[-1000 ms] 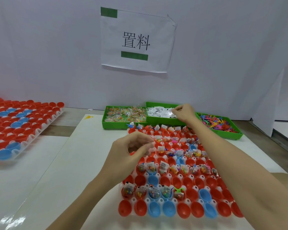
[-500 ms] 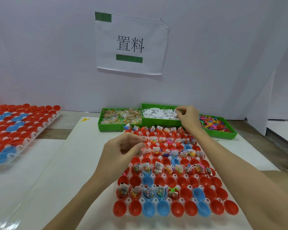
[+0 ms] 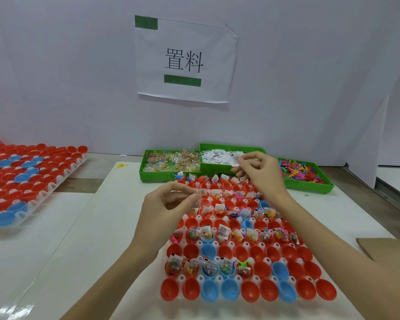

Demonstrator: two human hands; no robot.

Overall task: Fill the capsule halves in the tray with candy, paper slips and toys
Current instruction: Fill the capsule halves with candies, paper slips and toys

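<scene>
Right hand (image 3: 261, 172) fingertips pinch 1 paper slip (image 3: 237, 160) just above the slip bin (image 3: 219, 167), probably headed for a capsule, while left hand (image 3: 169, 204) pinches a candy packet (image 3: 198, 200) over the capsule tray (image 3: 238, 245), ready to drop.

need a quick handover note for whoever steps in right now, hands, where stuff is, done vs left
Left hand: over the tray's left side, pinching a candy packet.
Right hand: at the tray's far edge, pinching a paper slip by the slip bin.
Supplies at the back: candy bin left, slip bin middle, toy bin right.
Done: alternate rows of the capsule tray hold candy and slips, a few toys.
Left: the empty rows between them, including the nearest, plus most toys.
</scene>
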